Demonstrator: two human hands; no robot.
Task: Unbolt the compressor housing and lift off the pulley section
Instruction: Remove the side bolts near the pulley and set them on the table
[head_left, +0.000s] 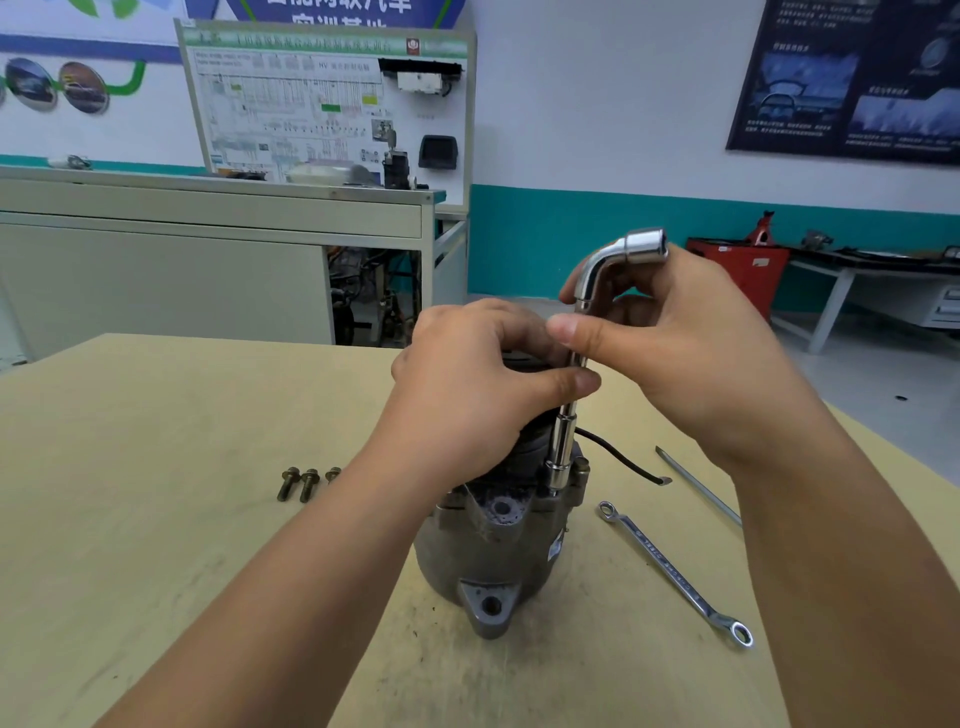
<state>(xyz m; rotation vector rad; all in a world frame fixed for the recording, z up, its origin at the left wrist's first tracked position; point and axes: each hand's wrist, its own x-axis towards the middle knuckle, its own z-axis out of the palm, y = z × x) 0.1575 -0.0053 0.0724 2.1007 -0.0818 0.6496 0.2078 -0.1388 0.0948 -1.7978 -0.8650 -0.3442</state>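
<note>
The compressor (488, 545) is standing upright near the middle of the table (156, 519), its dark pulley end (524, 452) pointing up. The left hand (478, 384) is lying over that pulley end with fingers curled around it, the thumb tip touching the shaft of the bent socket wrench (563, 436). The wrench is standing upright, its lower socket sitting on the right side of the housing's top edge. The right hand (685, 353) is pinching the shaft just below the bend, thumb in front, fingers behind. Three bolts (306, 483) are lying to the left; a spanner (675, 571), a thin rod (696, 486) and a black wire (618, 457) are lying to the right.
</note>
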